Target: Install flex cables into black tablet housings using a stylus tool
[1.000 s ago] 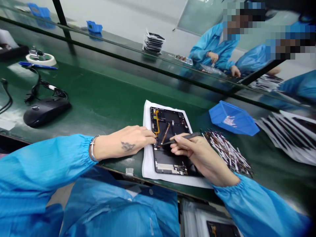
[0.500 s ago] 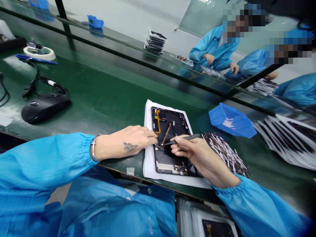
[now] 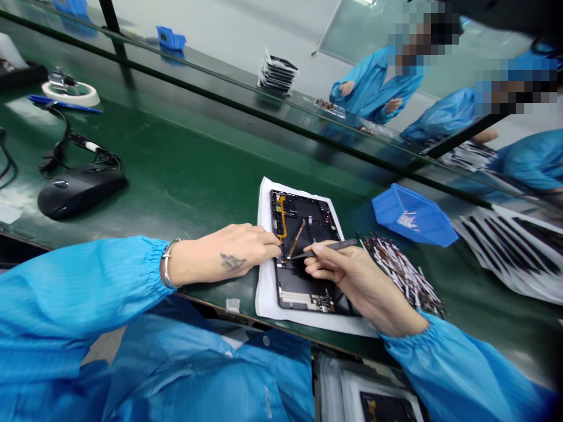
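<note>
Left hand (image 3: pixel 233 253) half curled, fingertips (image 3: pixel 276 251) touching the edge of an open tablet chassis (image 3: pixel 303 290), no clear grip. Chassis lies flat on a white sheet (image 3: pixel 264 293) on the green workbench (image 3: pixel 185 176). Right hand (image 3: pixel 347 275) pinches a black spudger (image 3: pixel 329 246), tip over the chassis. Beyond: pile of small striped parts (image 3: pixel 402 272), blue bin (image 3: pixel 411 217). Far left: black mouse (image 3: pixel 79 190).

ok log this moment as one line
left hand: on open tablet edge | right hand: slim black tool over tablet | base: white sheet
</note>
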Demonstrator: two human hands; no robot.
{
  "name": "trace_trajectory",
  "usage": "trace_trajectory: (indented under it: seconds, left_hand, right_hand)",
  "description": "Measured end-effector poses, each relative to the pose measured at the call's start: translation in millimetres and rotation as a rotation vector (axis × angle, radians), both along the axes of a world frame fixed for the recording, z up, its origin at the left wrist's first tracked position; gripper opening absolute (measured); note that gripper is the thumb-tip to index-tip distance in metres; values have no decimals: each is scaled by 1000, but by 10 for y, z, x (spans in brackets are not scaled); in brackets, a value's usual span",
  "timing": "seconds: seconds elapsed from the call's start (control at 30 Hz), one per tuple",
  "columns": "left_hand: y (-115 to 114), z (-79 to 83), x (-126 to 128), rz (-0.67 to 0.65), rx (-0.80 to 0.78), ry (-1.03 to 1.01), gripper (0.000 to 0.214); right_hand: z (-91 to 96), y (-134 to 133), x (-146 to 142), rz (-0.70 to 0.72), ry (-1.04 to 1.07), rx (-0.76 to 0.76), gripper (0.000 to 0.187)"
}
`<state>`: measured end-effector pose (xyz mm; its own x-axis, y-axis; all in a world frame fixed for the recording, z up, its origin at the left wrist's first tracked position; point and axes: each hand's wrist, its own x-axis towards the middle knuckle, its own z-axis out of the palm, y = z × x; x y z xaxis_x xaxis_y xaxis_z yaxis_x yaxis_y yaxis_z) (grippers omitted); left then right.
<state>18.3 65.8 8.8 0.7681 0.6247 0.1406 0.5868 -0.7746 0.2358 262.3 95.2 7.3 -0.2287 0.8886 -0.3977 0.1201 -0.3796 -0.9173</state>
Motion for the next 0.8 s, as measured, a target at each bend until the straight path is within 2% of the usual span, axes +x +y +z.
trace_trajectory:
  seconds: [0.43, 0.8]
  left_hand:
    - [-5, 10, 11, 11, -15, 41, 34]
    - [-4, 6, 17, 13, 9, 51, 30]
  right_hand:
    - [0, -35, -2, 31, 3, -10, 37]
    - [21, -47, -33, -9, 17, 23, 40]
